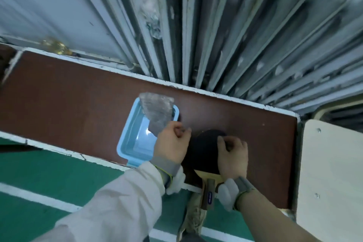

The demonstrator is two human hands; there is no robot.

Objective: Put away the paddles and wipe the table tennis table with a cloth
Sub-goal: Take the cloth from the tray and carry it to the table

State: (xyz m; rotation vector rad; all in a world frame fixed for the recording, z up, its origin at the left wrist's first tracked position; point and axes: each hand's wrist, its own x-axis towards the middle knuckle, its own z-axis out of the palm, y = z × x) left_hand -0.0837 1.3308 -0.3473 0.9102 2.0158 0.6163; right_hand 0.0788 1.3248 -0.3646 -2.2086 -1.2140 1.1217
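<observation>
A table tennis paddle (202, 153) with a dark rubber face and a wooden handle lies on a reddish-brown bench top (68, 92), its handle past the near edge. My right hand (232, 155) rests on the right side of the blade with its fingers curled at the rim. My left hand (173, 141) is at the blade's left side and pinches a crumpled clear plastic sheet (157, 112) that stands up over a light blue plastic tray (133, 139). The tray sits just left of the paddle.
Stacked grey folded frames (225, 35) lean behind the bench. A beige panel (330, 173) adjoins the bench on the right. Green floor with white lines (49, 182) lies on the near side, and my shoe (193, 218) shows below the paddle handle.
</observation>
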